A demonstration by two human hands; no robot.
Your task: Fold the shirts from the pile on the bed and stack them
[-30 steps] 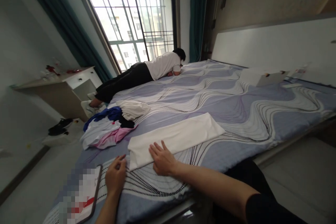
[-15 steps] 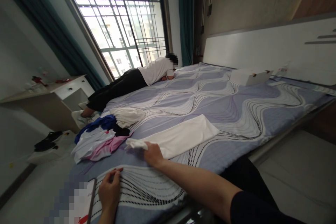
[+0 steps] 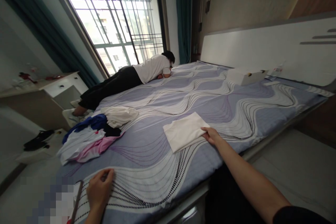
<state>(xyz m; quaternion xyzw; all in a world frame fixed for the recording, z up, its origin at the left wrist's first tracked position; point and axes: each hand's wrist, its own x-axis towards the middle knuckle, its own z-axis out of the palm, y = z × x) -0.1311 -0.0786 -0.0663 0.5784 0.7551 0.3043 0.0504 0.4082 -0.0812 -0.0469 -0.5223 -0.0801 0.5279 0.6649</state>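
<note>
White cloth point(image 3: 181, 134): lies folded into a compact, roughly four-sided stack on the patterned sheet point(image 3: 147, 157), in front of the person's body and between the two hands, nearer the right
Right hand point(image 3: 212, 137): fingertips close on the cloth's right-hand edge, thumb over the top, seeming to pinch the upper layer; how many layers sit in the grip cannot be told
Cloth edges: the left end looks slightly uneven, so a good fold here probably means drawing the top layer level with the one below, then letting go gently so the corner does not drag
Cloth surface: light smoothing from the middle outward should ease the soft creases; a hard push could slide the whole stack over the sheet
Left hand point(image 3: 99, 187): fingers loosely curled, holding nothing that shows, well apart from the cloth; it could steady the opposite edge
Flat object point(image 3: 77, 197): just beside the left hand, blurred out and cut off by the frame, with only its dark rim plain
Clothes heap point(image 3: 98, 148): pink, blue, black and pale pieces overlap, hiding one another's shapes and number
White box point(image 3: 240, 77): closed-looking, its contents out of sight
Clear bottle point(image 3: 277, 70): behind the box, too faint to read
Other person point(image 3: 151, 70): lies along the far side, head blurred, hands hard to make out
</note>
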